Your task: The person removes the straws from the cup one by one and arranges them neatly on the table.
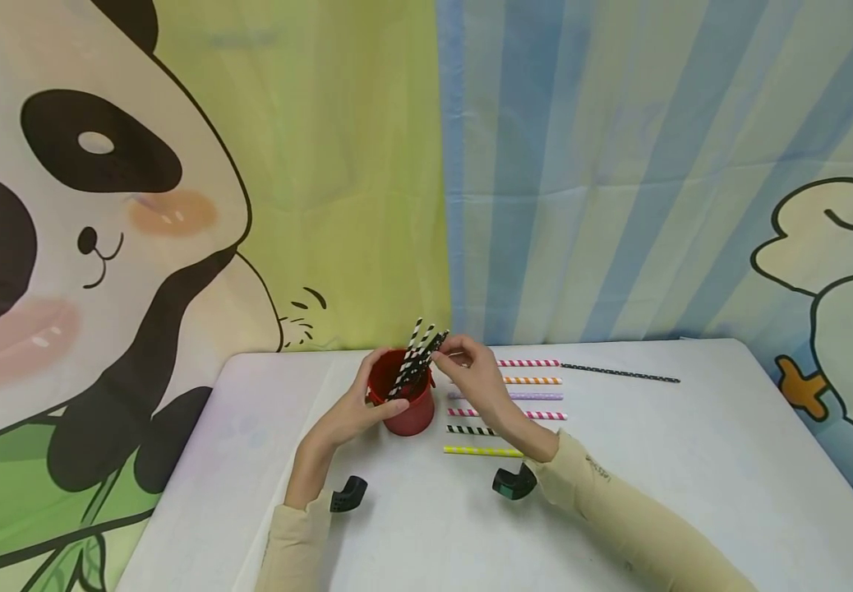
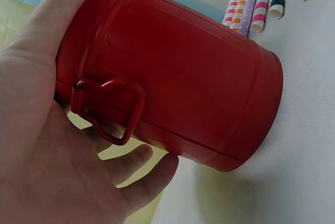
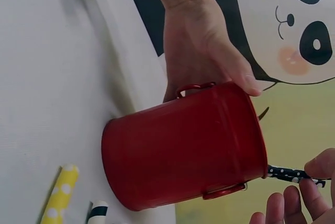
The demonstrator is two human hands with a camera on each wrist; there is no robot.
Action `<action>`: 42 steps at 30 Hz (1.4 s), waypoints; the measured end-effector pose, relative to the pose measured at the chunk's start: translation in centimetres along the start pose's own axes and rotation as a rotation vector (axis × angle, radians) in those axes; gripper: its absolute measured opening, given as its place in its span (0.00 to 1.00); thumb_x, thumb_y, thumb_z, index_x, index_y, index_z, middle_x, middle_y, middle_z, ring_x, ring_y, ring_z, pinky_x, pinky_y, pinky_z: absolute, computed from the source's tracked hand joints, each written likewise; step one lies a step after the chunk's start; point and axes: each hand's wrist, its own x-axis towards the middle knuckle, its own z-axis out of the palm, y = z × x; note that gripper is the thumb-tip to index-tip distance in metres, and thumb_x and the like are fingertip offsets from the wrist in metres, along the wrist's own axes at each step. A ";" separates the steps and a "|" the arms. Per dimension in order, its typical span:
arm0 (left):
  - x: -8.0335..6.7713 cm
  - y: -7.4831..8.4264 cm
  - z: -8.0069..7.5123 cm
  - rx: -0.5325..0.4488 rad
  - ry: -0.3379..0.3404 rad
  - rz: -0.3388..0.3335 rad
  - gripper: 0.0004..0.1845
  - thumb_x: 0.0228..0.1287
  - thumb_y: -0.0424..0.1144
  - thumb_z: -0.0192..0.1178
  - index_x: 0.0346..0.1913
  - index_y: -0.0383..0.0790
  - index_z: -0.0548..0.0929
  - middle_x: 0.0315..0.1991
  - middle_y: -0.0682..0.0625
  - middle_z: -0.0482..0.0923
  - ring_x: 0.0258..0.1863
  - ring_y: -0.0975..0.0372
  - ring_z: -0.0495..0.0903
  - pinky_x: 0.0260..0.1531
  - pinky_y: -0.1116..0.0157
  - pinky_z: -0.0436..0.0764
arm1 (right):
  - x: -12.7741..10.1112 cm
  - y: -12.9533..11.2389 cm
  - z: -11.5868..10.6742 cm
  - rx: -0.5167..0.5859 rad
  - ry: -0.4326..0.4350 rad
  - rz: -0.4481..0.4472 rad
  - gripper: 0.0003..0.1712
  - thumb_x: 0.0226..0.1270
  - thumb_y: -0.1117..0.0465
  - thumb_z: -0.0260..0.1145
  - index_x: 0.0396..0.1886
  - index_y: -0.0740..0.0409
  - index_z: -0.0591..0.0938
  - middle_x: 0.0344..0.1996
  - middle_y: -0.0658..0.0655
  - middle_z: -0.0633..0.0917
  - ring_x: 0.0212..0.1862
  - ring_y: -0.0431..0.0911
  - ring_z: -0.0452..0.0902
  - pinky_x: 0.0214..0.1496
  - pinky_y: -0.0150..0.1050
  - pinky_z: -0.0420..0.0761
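A small red metal bucket [image 1: 410, 419] with side handles stands on the white table, black-and-white paper straws [image 1: 408, 362] leaning out of its mouth. My left hand [image 1: 347, 415] grips the bucket at its rim, thumb along the near side. In the left wrist view the bucket's side handle [image 2: 133, 111] lies beside the palm. My right hand [image 1: 475, 380] is at the right of the rim. Between its thumb and finger it pinches a black straw with white dots [image 3: 285, 173], whose lower part is hidden inside the bucket.
Right of the bucket several straws lie in a spaced column, from a pink-striped straw [image 1: 530, 363] at the back to a yellow straw [image 1: 480, 450] in front. A black dotted straw [image 1: 622, 373] lies farther right. Printed curtains [image 1: 367, 181] hang behind the table [image 1: 656, 460].
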 end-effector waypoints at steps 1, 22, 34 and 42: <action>0.0 0.0 0.0 0.001 0.001 0.002 0.49 0.63 0.48 0.69 0.78 0.65 0.47 0.75 0.53 0.56 0.77 0.51 0.55 0.72 0.37 0.58 | 0.0 -0.2 -0.1 0.011 0.000 -0.002 0.10 0.68 0.58 0.69 0.43 0.59 0.83 0.45 0.59 0.84 0.47 0.50 0.82 0.46 0.36 0.79; 0.0 0.2 0.2 -0.005 0.008 0.015 0.51 0.63 0.45 0.70 0.79 0.56 0.46 0.75 0.51 0.57 0.76 0.51 0.57 0.71 0.41 0.63 | 0.3 -2.7 -4.2 0.139 0.050 -0.007 0.14 0.70 0.56 0.68 0.47 0.60 0.79 0.41 0.52 0.83 0.42 0.43 0.79 0.50 0.39 0.80; -0.1 0.3 0.1 0.000 0.006 0.015 0.50 0.63 0.46 0.70 0.79 0.59 0.47 0.75 0.53 0.57 0.76 0.52 0.56 0.71 0.40 0.61 | 0.3 -5.0 -9.0 0.248 0.124 -0.092 0.08 0.72 0.56 0.66 0.42 0.53 0.77 0.39 0.50 0.82 0.45 0.43 0.80 0.50 0.34 0.82; 0.0 0.3 0.1 0.008 0.011 0.004 0.49 0.63 0.47 0.70 0.78 0.60 0.48 0.75 0.53 0.57 0.76 0.52 0.55 0.71 0.40 0.61 | -0.2 -5.4 -12.2 0.089 0.191 -0.225 0.09 0.72 0.59 0.66 0.45 0.59 0.79 0.40 0.48 0.81 0.43 0.40 0.79 0.50 0.31 0.78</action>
